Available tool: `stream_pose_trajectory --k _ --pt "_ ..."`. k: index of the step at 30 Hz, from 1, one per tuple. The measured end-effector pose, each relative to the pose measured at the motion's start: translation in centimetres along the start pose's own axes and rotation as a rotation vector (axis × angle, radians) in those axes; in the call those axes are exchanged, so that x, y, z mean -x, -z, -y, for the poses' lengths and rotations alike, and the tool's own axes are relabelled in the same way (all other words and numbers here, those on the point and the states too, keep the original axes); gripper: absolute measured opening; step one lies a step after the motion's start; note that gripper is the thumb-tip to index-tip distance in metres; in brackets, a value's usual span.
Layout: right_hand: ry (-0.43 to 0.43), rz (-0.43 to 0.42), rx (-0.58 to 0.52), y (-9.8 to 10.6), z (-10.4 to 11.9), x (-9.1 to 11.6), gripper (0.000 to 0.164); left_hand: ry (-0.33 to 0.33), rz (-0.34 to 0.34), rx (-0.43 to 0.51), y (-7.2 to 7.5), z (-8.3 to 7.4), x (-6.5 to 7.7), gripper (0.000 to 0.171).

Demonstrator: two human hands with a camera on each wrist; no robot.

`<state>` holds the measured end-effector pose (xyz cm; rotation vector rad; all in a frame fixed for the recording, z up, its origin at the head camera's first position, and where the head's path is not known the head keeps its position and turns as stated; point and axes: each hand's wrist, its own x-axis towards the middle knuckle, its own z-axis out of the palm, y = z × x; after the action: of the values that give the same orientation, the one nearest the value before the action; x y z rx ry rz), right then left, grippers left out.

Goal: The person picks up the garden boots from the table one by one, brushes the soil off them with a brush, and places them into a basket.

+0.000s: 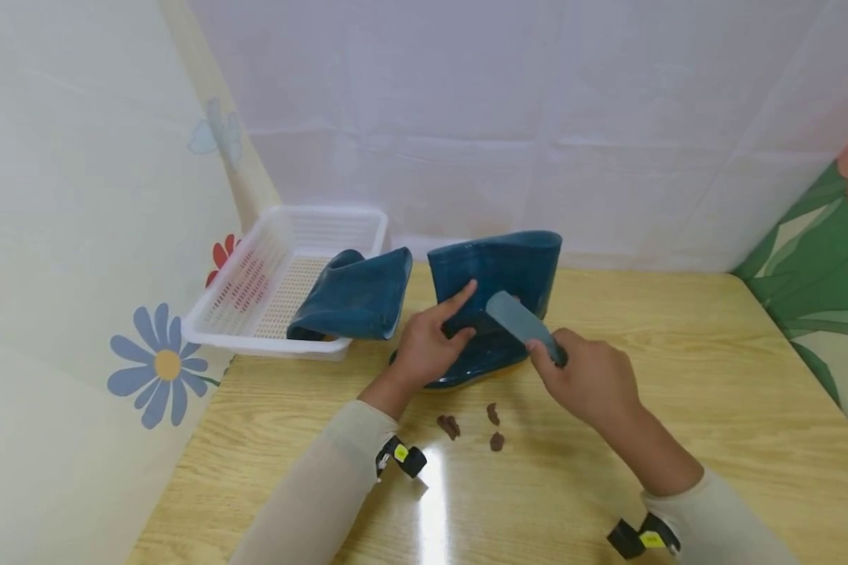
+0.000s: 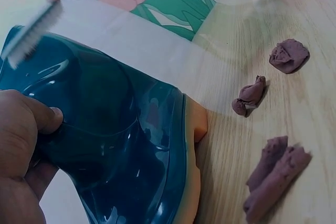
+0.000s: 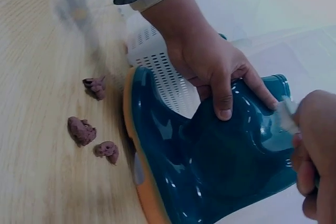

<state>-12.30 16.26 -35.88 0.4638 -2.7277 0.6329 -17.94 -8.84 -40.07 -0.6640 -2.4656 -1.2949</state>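
A dark teal rubber boot [image 1: 491, 263] with an orange-tan sole stands upright on the wooden table. My left hand [image 1: 427, 345] grips it around the ankle, thumb on the near face in the left wrist view and the other fingers partly hidden behind. In my right hand [image 1: 593, 380] is the handle of a brush [image 1: 519, 318]. White bristles [image 2: 26, 48] face the boot's upper shaft, close to its surface. Three brown, clay-like clumps lie before the boot: a double one [image 1: 449, 426] and two smaller pieces [image 1: 492, 413], [image 1: 497, 442].
To the left stands a white perforated plastic basket [image 1: 254, 343]. A second teal boot [image 1: 356, 294] lies tipped in it, its open top sticking out over the right rim. A pale cloth wall [image 1: 466, 157] closes off the table's back edge; flower-printed cloth hangs at both sides.
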Motion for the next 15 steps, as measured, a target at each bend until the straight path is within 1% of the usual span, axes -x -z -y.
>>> stream_pose_trajectory --k 2,4,6,10,15 --pt "0.001 -0.059 -0.013 0.2 -0.1 0.0 0.033 0.007 0.003 0.004 0.0 -0.1 0.0 0.074" --pt "-0.006 -0.097 -0.025 0.3 -0.1 -0.2 0.032 0.011 0.007 0.005 0.1 -0.1 0.0 0.074" --pt "-0.019 -0.094 -0.033 0.3 0.0 -0.4 0.033 0.011 0.008 0.004 0.1 -0.1 0.0 0.073" --pt "-0.047 -0.03 -0.049 0.0 0.4 -1.0 0.036 0.01 0.01 0.001 0.1 0.0 0.0 0.073" --pt "-0.066 0.095 -0.045 -0.6 0.4 -1.2 0.041 0.003 0.008 0.0 0.1 0.0 0.0 0.074"
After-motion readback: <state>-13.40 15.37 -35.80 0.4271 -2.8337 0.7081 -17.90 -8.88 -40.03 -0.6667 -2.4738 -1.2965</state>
